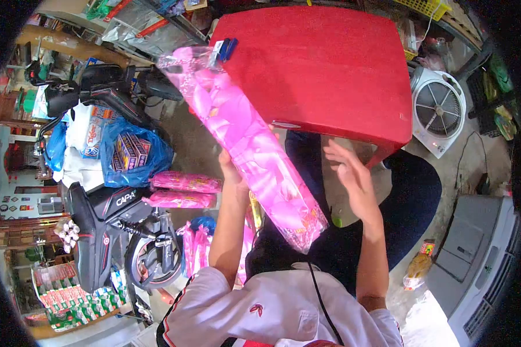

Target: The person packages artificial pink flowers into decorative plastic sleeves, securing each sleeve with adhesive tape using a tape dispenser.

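A long clear plastic bag packed with bright pink petal-like pieces slants across the middle of the view, its upper end overlapping the red table. My left hand grips it from the side and underneath, with most of the fingers hidden behind the bag. To the right of the bag, my right hand is held up by the table's near edge, fingers apart and nothing in it. A small dark blue object, like a stapler, lies on the red table beside the bag's top end.
Several similar pink packs lie at the left, near a parked motorbike. A blue plastic bag with boxes rests by it. At the right are a white box fan and a grey appliance on the floor.
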Demonstrator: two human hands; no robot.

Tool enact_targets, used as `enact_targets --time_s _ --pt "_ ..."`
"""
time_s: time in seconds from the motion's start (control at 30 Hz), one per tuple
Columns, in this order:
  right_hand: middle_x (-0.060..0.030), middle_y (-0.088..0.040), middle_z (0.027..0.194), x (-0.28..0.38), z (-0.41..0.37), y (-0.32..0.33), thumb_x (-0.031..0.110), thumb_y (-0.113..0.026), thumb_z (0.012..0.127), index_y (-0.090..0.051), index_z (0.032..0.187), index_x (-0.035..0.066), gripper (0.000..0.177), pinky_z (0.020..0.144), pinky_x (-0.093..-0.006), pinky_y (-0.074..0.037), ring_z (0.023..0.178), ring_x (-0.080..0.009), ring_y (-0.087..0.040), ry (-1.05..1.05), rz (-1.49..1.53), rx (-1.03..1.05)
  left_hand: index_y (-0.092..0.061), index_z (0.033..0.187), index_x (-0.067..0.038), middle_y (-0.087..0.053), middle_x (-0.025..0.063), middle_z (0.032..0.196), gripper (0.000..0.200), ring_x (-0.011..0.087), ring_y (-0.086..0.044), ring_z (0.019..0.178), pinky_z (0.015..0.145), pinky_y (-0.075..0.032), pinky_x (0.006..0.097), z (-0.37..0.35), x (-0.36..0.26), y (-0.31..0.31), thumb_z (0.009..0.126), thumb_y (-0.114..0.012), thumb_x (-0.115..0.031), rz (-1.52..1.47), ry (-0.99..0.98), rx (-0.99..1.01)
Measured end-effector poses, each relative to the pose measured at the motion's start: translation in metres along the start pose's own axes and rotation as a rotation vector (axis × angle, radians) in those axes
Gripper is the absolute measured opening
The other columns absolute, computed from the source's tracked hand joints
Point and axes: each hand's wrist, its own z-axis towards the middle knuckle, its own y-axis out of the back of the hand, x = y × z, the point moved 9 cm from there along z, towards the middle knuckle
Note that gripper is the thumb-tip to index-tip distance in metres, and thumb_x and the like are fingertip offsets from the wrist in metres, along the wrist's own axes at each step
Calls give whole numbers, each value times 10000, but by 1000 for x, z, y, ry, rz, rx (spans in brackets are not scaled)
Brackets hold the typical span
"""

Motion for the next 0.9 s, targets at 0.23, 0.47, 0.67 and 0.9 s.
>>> enact_targets --time_s 0.23,0.47,0.67,0.9 --pt "-192 -388 1583 48 -30 -75 281 -700 898 -454 1510 59 696 1188 -514 -294 1446 -426 -371 336 -565 312 -433 1452 10 -578 221 1359 988 383 -574 1257 1086 -462 511 -11 -45 1 789 -681 -680 208 -190 -131" --pt "-156 -478 1531 31 -59 -59 269 -719 881 -517 1463 50 654 1172 -506 -324 1411 -403 -428 272 -586 301 -406 1479 16 -537 244 1431 882 413 -524 1326 1146 -403 516 -23 -80 25 886 -635 -597 227 -268 -210" --pt "-149 -649 1311 33 -57 -50 128 -741 849 -697 1165 29 334 1019 -444 -483 1186 -352 -622 333 -402 184 -400 1484 15 -533 239 1437 868 412 -515 1333 1151 -397 517 -32 -86 39 899 -614 -590 223 -307 -289" --pt "-145 -706 1013 46 -46 -40 21 -737 783 -734 1012 11 229 831 -395 -532 928 -307 -677 328 -413 -51 -365 1505 0 -513 229 1454 883 403 -507 1340 1147 -401 527 -38 -91 30 900 -597 -599 118 -373 -208"
